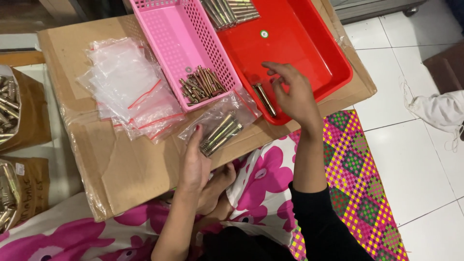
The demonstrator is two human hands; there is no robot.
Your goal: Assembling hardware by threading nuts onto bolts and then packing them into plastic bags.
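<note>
My left hand [195,162] grips a small clear plastic bag [223,122] that holds several long brass-coloured bolts, resting on a flattened cardboard sheet [121,169]. My right hand [292,94] hovers with fingers spread over the near corner of a red tray [299,48], just right of two loose bolts [264,99] lying in that corner. It holds nothing. More bolts [232,10] lie at the tray's far end.
A pink perforated basket [169,34] with several short bolts [200,84] sits left of the tray. Empty zip bags [128,87] lie piled on the cardboard. Brown sacks of bolts [9,104] stand at the left. White tiled floor lies to the right.
</note>
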